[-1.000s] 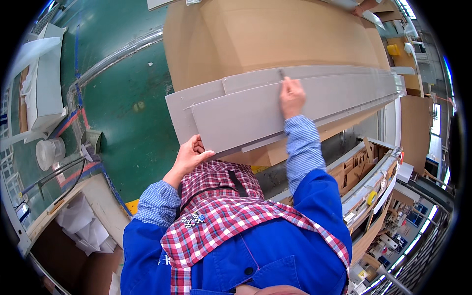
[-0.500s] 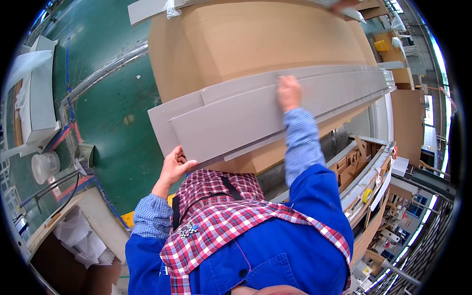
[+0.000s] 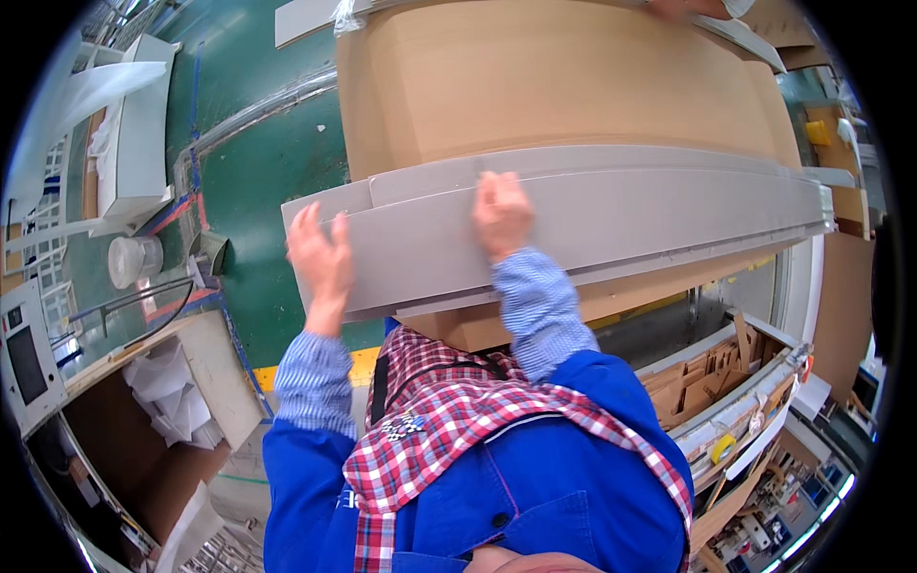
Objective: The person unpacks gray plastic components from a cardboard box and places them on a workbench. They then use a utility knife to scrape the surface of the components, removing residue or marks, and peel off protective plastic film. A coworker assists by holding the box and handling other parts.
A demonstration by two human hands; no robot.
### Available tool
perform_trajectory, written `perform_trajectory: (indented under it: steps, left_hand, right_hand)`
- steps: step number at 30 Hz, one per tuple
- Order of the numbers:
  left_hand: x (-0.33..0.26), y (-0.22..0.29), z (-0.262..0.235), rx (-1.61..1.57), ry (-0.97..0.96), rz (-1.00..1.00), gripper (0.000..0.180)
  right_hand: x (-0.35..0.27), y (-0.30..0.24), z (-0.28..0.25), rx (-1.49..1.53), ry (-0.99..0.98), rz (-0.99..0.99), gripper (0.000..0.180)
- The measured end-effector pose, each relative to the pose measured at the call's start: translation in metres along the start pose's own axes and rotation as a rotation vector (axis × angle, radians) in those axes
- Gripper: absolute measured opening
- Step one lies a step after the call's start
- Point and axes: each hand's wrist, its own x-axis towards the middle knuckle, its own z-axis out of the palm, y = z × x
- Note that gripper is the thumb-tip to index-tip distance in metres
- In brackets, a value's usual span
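Long flat grey panels (image 3: pixel 592 215) lie overlapping in a stack across the near side of a large brown cardboard sheet (image 3: pixel 573 86). My left hand (image 3: pixel 322 263) is at the stack's left end, its fingers apart over the panel surface. Further right, my right hand (image 3: pixel 502 215) is over the upper panel near its far edge. Its fingers are curled in and slightly blurred, so anything small inside them is hidden.
At top right, another person's hand (image 3: pixel 673 8) is by a panel strip. A bin of cardboard pieces (image 3: pixel 702 368) stands right of me. To my left are a cabinet holding white wrapping (image 3: pixel 172 387), a white bucket (image 3: pixel 134 260) and green floor (image 3: pixel 272 172).
My left hand has let go of the panel's near corner and moved up over its left end. My right hand has slid left along the panel. The view has shifted.
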Motion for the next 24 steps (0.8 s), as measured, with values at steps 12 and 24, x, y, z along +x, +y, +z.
perform_trajectory:
  steps: [12,24]
  left_hand:
    - [0.011,0.039,0.077,0.279,-0.023,-0.09,0.05]
    - [0.008,0.043,0.074,0.106,0.03,-0.114,0.058]
  right_hand:
    - [0.096,0.283,-0.174,-0.478,0.111,0.222,0.017]
    - [0.069,0.201,-0.112,-0.456,-0.122,-0.017,0.016]
